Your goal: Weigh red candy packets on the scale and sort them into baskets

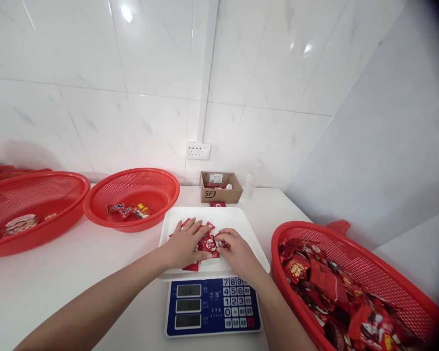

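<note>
Several small red snack packets [209, 243] lie on the white tray [241, 222] of a digital scale [214, 307]. My left hand [186, 246] lies over the packets with its fingers spread, covering part of them. At the right side of the pile, my right hand [236, 251] is closed, thumb and fingers pinching the edge of a red packet. The scale's blue panel with its keypad and three displays faces me; the digits are too faint to read.
A red basket [289, 231] full of red packets stands at the right. Left of the scale is a red basket [168, 185] with a few packets, and another red basket [82, 187] beyond it. A cardboard box [223, 196] sits at the back, near a clear plastic cup [249, 183].
</note>
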`<state>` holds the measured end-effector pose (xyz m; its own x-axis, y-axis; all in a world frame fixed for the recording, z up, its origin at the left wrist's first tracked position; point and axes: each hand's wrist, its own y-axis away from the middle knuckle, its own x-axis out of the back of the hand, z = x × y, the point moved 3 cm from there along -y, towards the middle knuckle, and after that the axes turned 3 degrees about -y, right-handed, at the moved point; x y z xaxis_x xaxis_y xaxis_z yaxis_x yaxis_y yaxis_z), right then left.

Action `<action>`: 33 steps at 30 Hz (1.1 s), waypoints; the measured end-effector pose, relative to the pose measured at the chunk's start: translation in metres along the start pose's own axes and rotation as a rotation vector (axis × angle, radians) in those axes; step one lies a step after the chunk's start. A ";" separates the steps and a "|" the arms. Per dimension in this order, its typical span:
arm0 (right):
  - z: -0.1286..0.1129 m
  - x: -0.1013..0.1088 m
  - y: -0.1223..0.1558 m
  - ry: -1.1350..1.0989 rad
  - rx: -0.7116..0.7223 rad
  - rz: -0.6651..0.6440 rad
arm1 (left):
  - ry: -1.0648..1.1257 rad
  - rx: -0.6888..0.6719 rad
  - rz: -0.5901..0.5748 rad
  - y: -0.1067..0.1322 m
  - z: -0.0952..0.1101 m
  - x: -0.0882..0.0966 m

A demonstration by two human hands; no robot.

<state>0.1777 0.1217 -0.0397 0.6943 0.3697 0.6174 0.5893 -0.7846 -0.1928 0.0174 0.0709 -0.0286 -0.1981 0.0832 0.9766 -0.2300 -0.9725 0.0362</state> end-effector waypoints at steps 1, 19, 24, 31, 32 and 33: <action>0.002 0.001 -0.001 -0.001 0.009 0.010 | 0.003 -0.029 -0.002 -0.002 -0.002 0.000; 0.003 -0.012 -0.016 0.010 0.129 0.022 | 0.007 -0.010 -0.032 0.006 -0.006 -0.003; -0.004 -0.015 -0.014 -0.024 0.174 -0.058 | 0.038 -0.055 -0.009 0.001 -0.011 -0.002; -0.003 -0.001 -0.002 0.036 0.065 -0.052 | 0.087 0.005 -0.037 0.012 -0.017 0.008; -0.004 0.000 -0.001 0.045 0.056 -0.061 | 0.090 0.008 -0.047 0.014 -0.019 0.009; -0.005 0.000 0.001 0.052 0.048 -0.070 | 0.093 0.007 -0.059 0.014 -0.022 0.010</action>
<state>0.1764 0.1191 -0.0359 0.6294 0.3953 0.6691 0.6555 -0.7325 -0.1838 -0.0086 0.0625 -0.0228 -0.2720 0.1601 0.9489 -0.2369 -0.9669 0.0952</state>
